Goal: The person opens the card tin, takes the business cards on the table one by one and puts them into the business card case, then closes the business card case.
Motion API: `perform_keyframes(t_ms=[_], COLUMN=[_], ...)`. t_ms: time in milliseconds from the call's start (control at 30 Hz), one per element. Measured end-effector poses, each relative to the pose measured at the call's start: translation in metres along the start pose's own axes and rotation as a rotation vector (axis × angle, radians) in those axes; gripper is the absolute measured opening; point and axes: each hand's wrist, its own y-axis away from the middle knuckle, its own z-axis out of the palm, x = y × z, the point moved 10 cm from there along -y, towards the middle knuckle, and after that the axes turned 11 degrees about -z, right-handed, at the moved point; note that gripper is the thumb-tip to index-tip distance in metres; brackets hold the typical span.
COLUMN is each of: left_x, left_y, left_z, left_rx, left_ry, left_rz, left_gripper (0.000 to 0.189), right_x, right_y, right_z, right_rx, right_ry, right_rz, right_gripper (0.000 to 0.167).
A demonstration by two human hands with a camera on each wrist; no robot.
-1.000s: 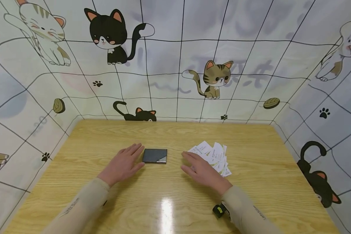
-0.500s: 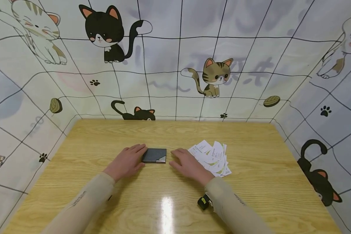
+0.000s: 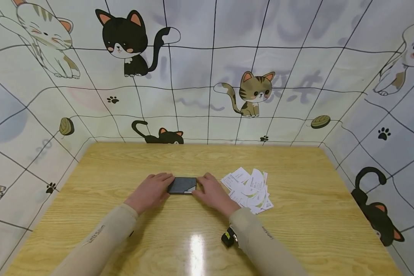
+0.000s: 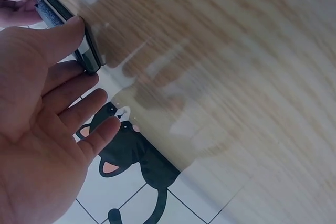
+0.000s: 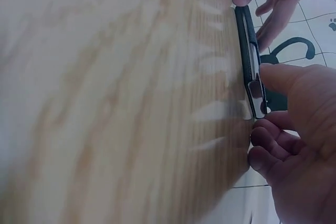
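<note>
A dark grey business card case (image 3: 181, 185) with a silver corner lies flat on the wooden table between the two hands. My left hand (image 3: 149, 193) holds its left end, thumb at the near edge and fingers at the far side. At the right end, my right hand (image 3: 212, 193) pinches it by the silver corner. The right wrist view shows the case (image 5: 244, 45) edge-on, low over the tabletop, with a thumb at each end. In the left wrist view, the left thumb lies along the case (image 4: 48, 11) and the other fingers extend past its end.
Fanned white business cards (image 3: 250, 189) lie on the table just right of the right hand. A black device (image 3: 229, 237) sits at the right wrist. Cloth walls (image 3: 193, 96) printed with cats and grid lines stand behind and beside the table (image 3: 151, 157).
My right hand has moved left from beside the cards to the case's right end and taken hold. My left hand has shifted slightly right onto its left end.
</note>
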Motion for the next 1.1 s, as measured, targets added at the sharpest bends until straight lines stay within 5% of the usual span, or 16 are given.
perform_keyframes(t_ms=[333, 667, 1100], left_x=[0.005, 0.007, -0.009], left_y=[-0.005, -0.006, -0.007], left_z=[-0.004, -0.006, -0.012], left_rx=[0.037, 0.001, -0.117], left_ry=[-0.036, -0.023, 0.163], left_rz=[0.046, 0.054, 0.011], left_gripper=[0.052, 0.051, 0.044], right_x=[0.003, 0.002, 0.008], right_y=[-0.002, -0.003, -0.003], right_z=[0.003, 0.000, 0.004], right_rx=[-0.008, 0.006, -0.001], right_ry=[-0.028, -0.084, -0.078], right_rz=[0.059, 0.064, 0.087], right_gripper=[0.038, 0.033, 0.035])
